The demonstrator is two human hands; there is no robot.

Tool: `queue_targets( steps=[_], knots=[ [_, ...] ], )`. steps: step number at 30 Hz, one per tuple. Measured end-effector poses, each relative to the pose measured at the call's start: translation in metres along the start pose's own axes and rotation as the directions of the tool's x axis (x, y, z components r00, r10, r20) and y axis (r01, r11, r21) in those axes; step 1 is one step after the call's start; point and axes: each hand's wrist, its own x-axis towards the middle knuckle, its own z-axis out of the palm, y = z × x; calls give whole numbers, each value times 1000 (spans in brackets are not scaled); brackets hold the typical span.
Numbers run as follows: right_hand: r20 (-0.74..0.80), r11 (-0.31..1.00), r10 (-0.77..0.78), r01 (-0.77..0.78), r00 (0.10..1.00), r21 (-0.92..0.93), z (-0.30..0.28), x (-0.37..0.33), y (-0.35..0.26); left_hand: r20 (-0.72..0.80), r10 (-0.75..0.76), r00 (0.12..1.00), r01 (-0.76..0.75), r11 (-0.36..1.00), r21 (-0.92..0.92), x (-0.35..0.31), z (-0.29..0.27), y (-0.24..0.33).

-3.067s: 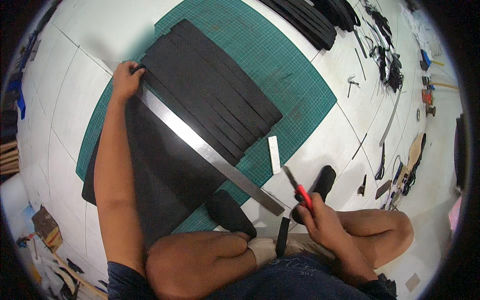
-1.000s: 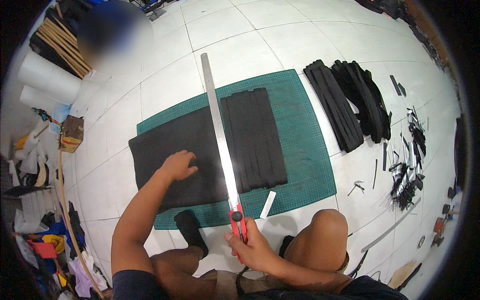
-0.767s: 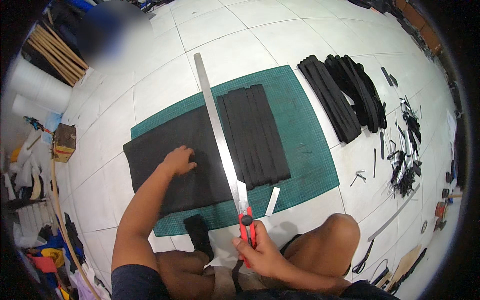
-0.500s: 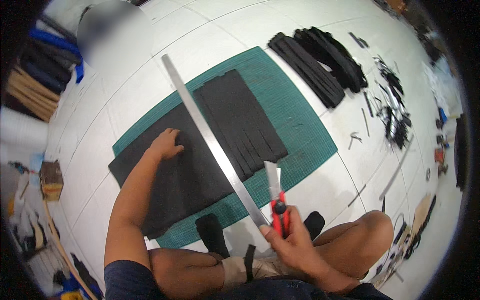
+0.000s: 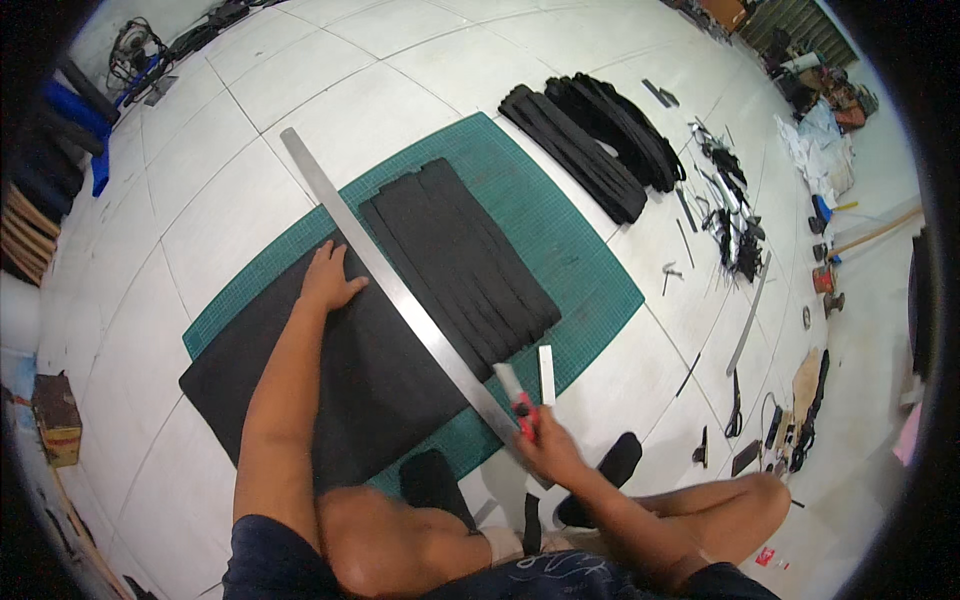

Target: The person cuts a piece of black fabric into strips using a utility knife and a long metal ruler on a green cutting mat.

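Observation:
My left hand (image 5: 332, 280) is open, fingers spread on a dark fabric sheet (image 5: 350, 370) close to its far edge. My right hand (image 5: 555, 452) grips a red utility knife (image 5: 525, 412), its blade end pointing away from me and slightly blurred. A long metal ruler (image 5: 405, 305) lies slantwise, with the fabric sheet on its left and cut black strips (image 5: 460, 265) on its right. The ruler's near end meets my right hand; I cannot tell if the fingers hold it too. Beneath everything is a green cutting mat (image 5: 570, 235).
Folded bundles of black strips (image 5: 575, 155) lie on the tiled floor beyond the mat. Scraps (image 5: 728, 205) are heaped at the right, near another thin strip (image 5: 750, 315). A small pale bar (image 5: 546, 375) rests by the knife. My feet (image 5: 615, 465) are at the mat's near edge.
My left hand has slid farther from me toward the fabric's far edge. The right hand and knife have come down toward the mat. The ruler now lies along the strips' left side.

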Motion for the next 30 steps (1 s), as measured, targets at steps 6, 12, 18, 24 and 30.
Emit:
queue_targets(
  steps=[6,12,18,24,30],
  knots=[
    [-132,961,-154,117,979,-249,60,42,21,40,15,999,-11,997,-82,0,-15,24],
    [-166,970,-219,196,961,-141,69,40,16,8,39,999,-38,993,-110,-2,-22,7],
    [-170,967,-252,241,953,-87,80,39,11,-20,96,995,-98,969,-226,6,-15,1],
    [-183,1000,-5,9,983,18,72,42,-4,15,104,994,-102,989,-106,0,-12,-6],
    [-669,948,-94,-140,737,-287,6,87,57,72,59,996,-55,997,-46,-3,-16,14]
  ],
)
